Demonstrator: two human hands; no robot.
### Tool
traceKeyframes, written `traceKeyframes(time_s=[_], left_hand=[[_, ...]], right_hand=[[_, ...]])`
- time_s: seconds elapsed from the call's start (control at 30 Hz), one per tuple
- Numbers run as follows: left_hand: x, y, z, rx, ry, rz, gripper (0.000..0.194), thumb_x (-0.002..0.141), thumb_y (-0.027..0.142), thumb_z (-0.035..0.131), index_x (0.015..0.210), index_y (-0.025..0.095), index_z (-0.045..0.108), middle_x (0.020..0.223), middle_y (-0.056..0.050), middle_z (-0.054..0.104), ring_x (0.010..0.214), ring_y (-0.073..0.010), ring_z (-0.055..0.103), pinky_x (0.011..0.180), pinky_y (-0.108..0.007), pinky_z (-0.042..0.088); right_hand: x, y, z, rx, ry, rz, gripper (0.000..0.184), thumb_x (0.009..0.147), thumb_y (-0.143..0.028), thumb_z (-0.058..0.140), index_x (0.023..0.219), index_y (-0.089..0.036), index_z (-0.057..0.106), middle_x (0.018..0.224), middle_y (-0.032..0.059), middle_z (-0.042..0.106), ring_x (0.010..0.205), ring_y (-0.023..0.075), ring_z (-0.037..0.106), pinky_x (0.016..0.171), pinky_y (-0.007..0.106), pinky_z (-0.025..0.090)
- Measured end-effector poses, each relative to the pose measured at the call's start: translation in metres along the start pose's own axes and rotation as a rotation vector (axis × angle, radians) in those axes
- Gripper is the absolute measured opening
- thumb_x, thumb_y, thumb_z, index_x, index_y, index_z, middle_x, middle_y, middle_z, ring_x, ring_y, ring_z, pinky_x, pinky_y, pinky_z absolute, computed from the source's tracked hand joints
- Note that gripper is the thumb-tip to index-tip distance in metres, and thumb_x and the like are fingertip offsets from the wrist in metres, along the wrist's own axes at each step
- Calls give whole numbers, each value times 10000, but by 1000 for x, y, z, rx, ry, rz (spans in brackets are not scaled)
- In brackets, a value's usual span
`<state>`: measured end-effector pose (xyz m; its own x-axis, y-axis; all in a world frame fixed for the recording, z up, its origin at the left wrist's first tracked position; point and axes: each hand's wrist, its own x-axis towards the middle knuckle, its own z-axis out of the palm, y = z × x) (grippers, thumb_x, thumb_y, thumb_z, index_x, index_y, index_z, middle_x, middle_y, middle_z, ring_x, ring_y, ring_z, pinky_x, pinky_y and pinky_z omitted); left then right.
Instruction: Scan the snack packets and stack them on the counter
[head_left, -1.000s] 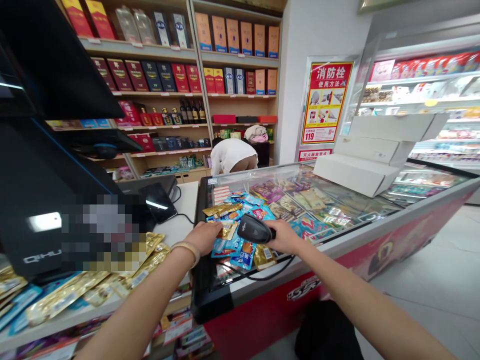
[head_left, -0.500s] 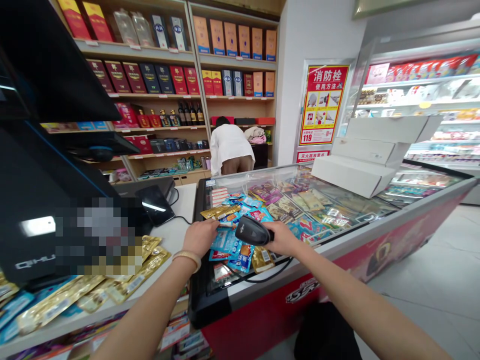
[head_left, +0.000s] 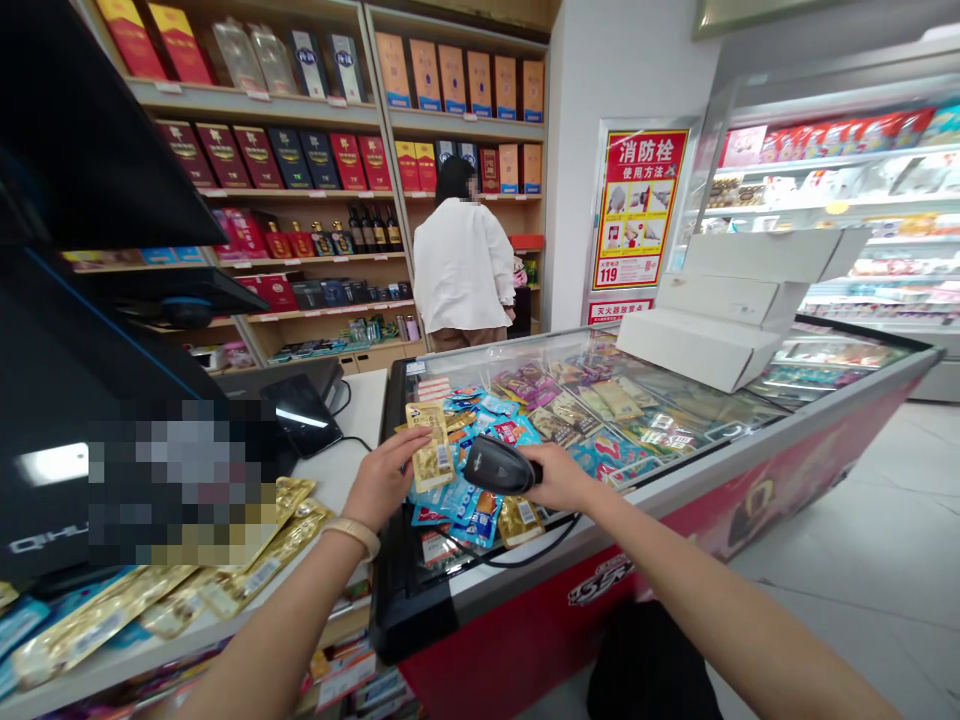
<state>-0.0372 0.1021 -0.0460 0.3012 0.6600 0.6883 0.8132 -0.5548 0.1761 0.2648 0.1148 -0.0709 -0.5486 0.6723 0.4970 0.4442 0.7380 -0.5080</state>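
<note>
My left hand [head_left: 384, 478] pinches a gold snack packet [head_left: 431, 447] by its left edge, holding it raised with a barcode label facing up. A black handheld barcode scanner [head_left: 495, 466] is gripped in my right hand [head_left: 561, 480], its head pointing left toward the packet. Beneath both hands lies a pile of blue snack packets [head_left: 480, 518] on the glass top of a chest freezer [head_left: 555, 365]. Another gold packet [head_left: 519, 520] rests at the pile's near side, by the scanner's black cable [head_left: 517, 563].
On the left counter [head_left: 367, 395] stand a dark checkout terminal [head_left: 45, 400] and a black phone-like device [head_left: 304, 415], with gold packets [head_left: 262, 575] spread in front. White boxes [head_left: 697, 340] sit on the freezer's far right. A person in a white shirt [head_left: 463, 265] stands before the shelves.
My left hand has lifted a gold packet off the pile and turned it up beside the scanner. The scanner barely moved. The person behind has straightened from bending over.
</note>
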Motion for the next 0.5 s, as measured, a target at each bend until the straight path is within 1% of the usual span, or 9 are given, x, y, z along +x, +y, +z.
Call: traceKeyframes(time_s=[0.1, 0.2, 0.43, 0.5], left_hand=[[0, 2, -3, 24, -15, 26, 345, 908, 189, 426, 1037, 210, 746, 1166, -82, 723, 1065, -197, 685, 977, -372, 559], [-1, 2, -4, 37, -20, 42, 358, 911, 178, 415, 1038, 201, 749, 1163, -90, 724, 1060, -200, 688, 967, -371, 568], [-1, 1, -6, 35, -44, 12, 367, 883, 153, 435, 1064, 222, 746, 1184, -75, 717, 1076, -197, 682, 985, -372, 558], [0, 2, -6, 19, -24, 24, 355, 894, 167, 432, 1054, 215, 745, 1175, -81, 719, 1074, -198, 682, 980, -376, 561]], right_hand=[[1, -3, -1, -15, -30, 2, 155, 678, -212, 699, 832, -207, 685, 744, -1, 684, 667, 148, 584, 657, 215, 408], [1, -5, 0, -30, -33, -1, 126, 686, -227, 691, 810, -214, 674, 734, -2, 679, 663, 150, 586, 648, 218, 395], [2, -2, 2, -46, -30, 35, 150, 666, -213, 698, 813, -222, 671, 735, -7, 682, 667, 155, 587, 649, 219, 397], [2, -2, 3, -35, -34, 33, 163, 668, -208, 693, 830, -221, 678, 742, -7, 684, 677, 157, 592, 653, 218, 404]])
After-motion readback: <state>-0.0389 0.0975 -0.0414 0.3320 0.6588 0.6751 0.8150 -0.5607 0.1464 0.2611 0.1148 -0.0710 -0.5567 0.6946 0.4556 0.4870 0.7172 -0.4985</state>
